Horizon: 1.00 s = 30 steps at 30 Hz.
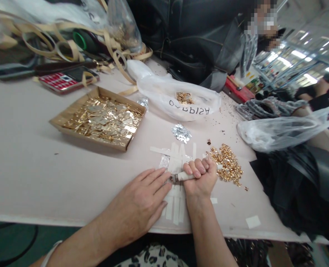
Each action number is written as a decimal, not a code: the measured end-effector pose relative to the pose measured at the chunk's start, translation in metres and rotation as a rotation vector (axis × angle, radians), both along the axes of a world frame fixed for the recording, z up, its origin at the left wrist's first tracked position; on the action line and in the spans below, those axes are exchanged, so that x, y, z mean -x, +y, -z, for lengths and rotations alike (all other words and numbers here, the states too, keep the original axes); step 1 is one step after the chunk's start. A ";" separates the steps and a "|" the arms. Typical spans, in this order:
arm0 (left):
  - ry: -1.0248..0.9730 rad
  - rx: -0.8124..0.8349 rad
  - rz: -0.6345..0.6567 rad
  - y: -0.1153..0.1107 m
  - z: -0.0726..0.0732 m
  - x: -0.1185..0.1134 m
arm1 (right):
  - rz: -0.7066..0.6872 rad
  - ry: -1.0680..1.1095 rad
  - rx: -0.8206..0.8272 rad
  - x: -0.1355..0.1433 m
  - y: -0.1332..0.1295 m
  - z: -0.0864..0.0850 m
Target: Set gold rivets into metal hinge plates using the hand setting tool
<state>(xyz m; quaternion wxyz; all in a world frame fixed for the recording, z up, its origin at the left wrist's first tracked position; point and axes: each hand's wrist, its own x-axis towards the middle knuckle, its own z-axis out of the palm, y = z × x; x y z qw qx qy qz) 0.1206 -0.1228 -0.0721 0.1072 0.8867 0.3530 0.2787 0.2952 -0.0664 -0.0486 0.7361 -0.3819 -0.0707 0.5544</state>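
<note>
My right hand [200, 176] is closed in a fist around the white-wrapped handles of what look like pliers [183, 176]. Their metal head points left, toward my left hand [145, 196]. That hand lies palm down with fingers stretched out, the fingertips at the head; anything small under them is hidden. Beneath both hands, strips of pale tape [175, 211] are stuck to the table. Just right of my fist spreads a pile of small gold metal fittings [228, 163]. Beyond the tape lies a small heap of silver discs [181, 132].
A cardboard tray [109, 147] of flat gold plates stands at left. Behind are a white plastic bag [156, 89] with gold pieces, a red-keyed calculator [61, 82] and beige straps. Black material [281, 185] and a clear bag [256, 135] occupy the right.
</note>
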 end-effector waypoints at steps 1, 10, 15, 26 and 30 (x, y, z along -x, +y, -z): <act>0.003 -0.004 0.004 0.000 0.001 0.000 | 0.001 0.005 0.001 0.000 -0.002 0.000; -0.035 0.019 -0.018 -0.001 0.002 -0.003 | -0.010 -0.040 -0.013 -0.001 -0.004 0.000; -0.083 0.067 -0.025 0.000 0.005 -0.004 | -0.053 -0.198 -0.091 0.003 -0.004 0.000; -0.189 0.141 -0.007 0.002 0.010 -0.003 | -0.296 -0.717 -0.346 0.033 -0.028 -0.004; -0.294 0.219 0.062 0.002 0.002 0.005 | -0.402 -0.928 -0.356 0.038 -0.029 0.001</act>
